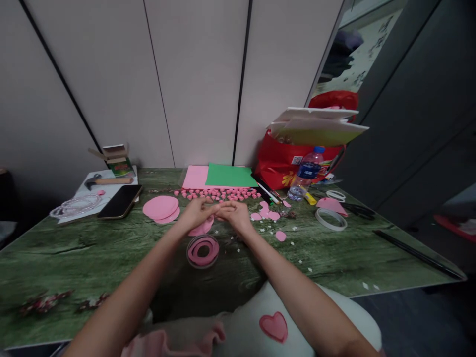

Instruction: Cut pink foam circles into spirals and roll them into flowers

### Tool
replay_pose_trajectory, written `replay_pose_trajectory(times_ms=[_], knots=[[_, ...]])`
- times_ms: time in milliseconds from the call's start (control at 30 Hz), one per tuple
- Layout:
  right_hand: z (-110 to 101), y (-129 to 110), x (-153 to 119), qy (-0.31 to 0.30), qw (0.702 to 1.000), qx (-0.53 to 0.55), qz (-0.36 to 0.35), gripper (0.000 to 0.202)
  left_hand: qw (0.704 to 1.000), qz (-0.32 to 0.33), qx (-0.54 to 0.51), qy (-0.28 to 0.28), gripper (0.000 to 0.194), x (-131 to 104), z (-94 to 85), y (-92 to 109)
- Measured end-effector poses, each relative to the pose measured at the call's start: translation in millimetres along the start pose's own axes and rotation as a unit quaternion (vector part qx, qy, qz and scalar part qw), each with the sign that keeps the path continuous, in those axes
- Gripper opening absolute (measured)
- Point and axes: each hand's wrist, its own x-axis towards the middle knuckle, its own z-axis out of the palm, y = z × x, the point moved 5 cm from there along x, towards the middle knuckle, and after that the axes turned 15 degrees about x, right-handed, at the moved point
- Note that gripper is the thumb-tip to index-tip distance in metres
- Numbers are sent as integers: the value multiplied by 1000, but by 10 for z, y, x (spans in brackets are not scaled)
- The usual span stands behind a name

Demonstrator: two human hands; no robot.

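Observation:
My left hand [199, 213] and my right hand [235, 215] meet over the middle of the table. Their fingertips pinch together, and whatever lies between them is too small and hidden to name. Just beyond the fingers stand rows of small pink rosebud-like pieces [193, 195]. Under my left hand, some pink paper pieces [202, 228] show in part. Nearer to me sits a round transparent container [203, 267] with a coiled pink strip [213, 250] in it. Pink paper circles [160, 207] are stacked to the left, and loose pink petal shapes [274, 216] lie right of my right hand.
At left lie a phone [119, 202], a hammer [111, 181], strung beads [76, 206] and an opened small box [119, 161]. A bottle [307, 173] stands before a red bag [273, 161]. A tape roll [330, 227], scissors [359, 210] and a black rod [418, 254] occupy the right.

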Motion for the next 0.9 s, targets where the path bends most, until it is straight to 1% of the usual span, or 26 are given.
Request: replay_pose_trajectory(times_ms=[33, 67, 167, 267, 333, 500, 567, 667, 800, 900], knots=[[-9, -13, 8, 5, 1000, 0, -3, 34, 1000, -1, 5, -26, 26, -43, 68, -29], [-18, -21, 16, 9, 1000, 0, -5, 35, 1000, -7, -5, -19, 26, -82, 91, -62], [-42, -20, 30, 13, 1000, 2, -9, 36, 999, -8, -34, 36, 20, -179, 84, -135], [-73, 10, 37, 13, 1000, 2, -3, 37, 996, 20, -48, 70, 17, -235, 77, -165], [-97, 38, 40, 19, 1000, 3, 10, 38, 995, 33, -46, 81, 17, -248, 78, -181], [-120, 64, 25, 29, 999, 0, 15, 40, 994, 25, -63, 80, 18, -255, 91, -230], [-110, 66, 11, 20, 1000, -1, 14, 39, 994, 30, -73, 79, 18, -264, 94, -230], [-87, 77, -3, -11, 999, 18, 24, 33, 993, 38, -80, 81, 19, -273, 90, -242], [-71, 109, -5, -47, 995, 55, 66, 28, 989, 39, -97, 105, 20, -253, 46, -318], [-60, 125, -13, -58, 992, 62, 88, 29, 986, 38, -117, 113, 21, -230, 29, -373]])
